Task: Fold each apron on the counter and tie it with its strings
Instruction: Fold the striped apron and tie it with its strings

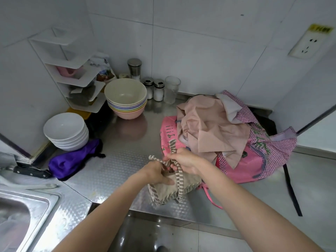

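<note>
Far to the left of the hands, a purple folded bundle (72, 160) lies on the worktop (123, 157) below stacked white bowls (66, 130). The beige apron (171, 188), folded small, is kept directly under both hands at the front edge. It is pressed down by the left hand (156, 172), and a striped string (179, 179) appears to be pinched there. Another part of the string is gripped by the right hand (183, 160). The cloth is judged soft and light, so it may unfold easily; the strings should be held near the knot. To the right of the hands, a pile of unfolded aprons (227, 131) is seen.
</note>
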Motion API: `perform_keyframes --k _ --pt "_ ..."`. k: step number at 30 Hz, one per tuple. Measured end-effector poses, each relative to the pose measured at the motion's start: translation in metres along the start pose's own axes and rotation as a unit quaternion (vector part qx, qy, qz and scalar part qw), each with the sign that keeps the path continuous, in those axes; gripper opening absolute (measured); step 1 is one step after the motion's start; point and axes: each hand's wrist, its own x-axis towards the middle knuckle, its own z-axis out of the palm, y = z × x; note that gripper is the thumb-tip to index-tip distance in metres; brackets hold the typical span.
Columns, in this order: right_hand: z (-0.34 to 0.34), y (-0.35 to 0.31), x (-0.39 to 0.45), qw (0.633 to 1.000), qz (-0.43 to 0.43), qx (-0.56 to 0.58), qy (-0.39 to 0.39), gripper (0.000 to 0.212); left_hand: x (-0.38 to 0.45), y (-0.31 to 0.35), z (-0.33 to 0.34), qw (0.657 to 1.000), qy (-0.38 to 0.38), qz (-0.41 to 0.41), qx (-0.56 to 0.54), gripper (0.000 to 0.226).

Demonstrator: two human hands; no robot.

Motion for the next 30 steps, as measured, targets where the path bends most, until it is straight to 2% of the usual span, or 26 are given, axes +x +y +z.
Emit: perform_keyframes --k 2,3,5,7,9,11,13,15,16,18,19,21,23,25,27,30 --pt "-0.007 -0.011 -0.003 0.984 0.006 -0.173 -0.033 0.016 -0.001 0.001 0.001 0.999 -0.007 0.022 -0.048 0.068" --pt "-0.011 -0.017 -0.004 0.955 -0.008 -0.293 -0.036 0.018 -0.002 0.003 0.001 0.998 -0.014 0.030 -0.062 0.067" --pt "-0.013 -0.029 -0.006 0.856 -0.055 -0.512 -0.037 0.013 -0.003 0.006 0.001 0.997 -0.028 0.042 -0.062 0.058" --pt "-0.008 -0.036 -0.013 0.749 -0.115 -0.653 -0.020 0.024 -0.002 0.010 0.003 0.996 -0.035 0.052 -0.065 0.055" --pt "-0.007 -0.038 -0.016 0.680 -0.156 -0.716 -0.011 0.004 -0.001 0.014 0.003 0.993 -0.042 0.053 -0.091 0.058" --pt "-0.003 -0.032 -0.011 0.633 -0.217 -0.743 0.014 0.023 0.001 0.018 0.003 0.992 -0.043 0.045 -0.110 0.065" --pt "0.001 -0.026 -0.011 0.578 -0.262 -0.772 0.032 0.025 0.004 0.019 0.003 0.992 -0.026 0.029 -0.118 0.058" --pt "0.000 -0.021 -0.011 0.537 -0.300 -0.788 0.038 0.026 0.007 0.017 0.001 0.991 -0.009 0.038 -0.126 0.054" --pt "-0.001 -0.017 -0.012 0.535 -0.311 -0.784 0.046 0.026 0.007 0.018 -0.001 0.992 -0.010 0.042 -0.118 0.052" --pt "-0.002 -0.009 -0.017 0.567 -0.321 -0.756 0.067 0.015 0.007 0.017 -0.003 0.992 -0.010 0.050 -0.119 0.048" --pt "-0.003 -0.005 -0.014 0.563 -0.326 -0.755 0.081 0.012 0.008 0.017 -0.003 0.990 -0.014 0.049 -0.132 0.047" --pt "-0.008 -0.002 -0.010 0.547 -0.343 -0.756 0.106 0.022 0.006 0.018 -0.003 0.985 -0.024 0.040 -0.166 0.054" --pt "-0.008 -0.007 -0.012 0.547 -0.319 -0.771 0.064 0.017 0.003 0.019 -0.001 0.978 -0.033 0.028 -0.205 0.056" --pt "-0.009 -0.008 -0.012 0.555 -0.297 -0.776 0.045 0.014 0.002 0.018 0.002 0.963 -0.038 0.007 -0.268 0.048" --pt "-0.007 -0.008 -0.014 0.591 -0.288 -0.750 0.065 0.014 0.004 0.018 0.004 0.944 -0.018 -0.016 -0.329 0.034" --pt "-0.004 -0.006 -0.010 0.630 -0.276 -0.721 0.084 0.028 0.011 0.019 0.005 0.929 0.006 -0.041 -0.367 0.023"
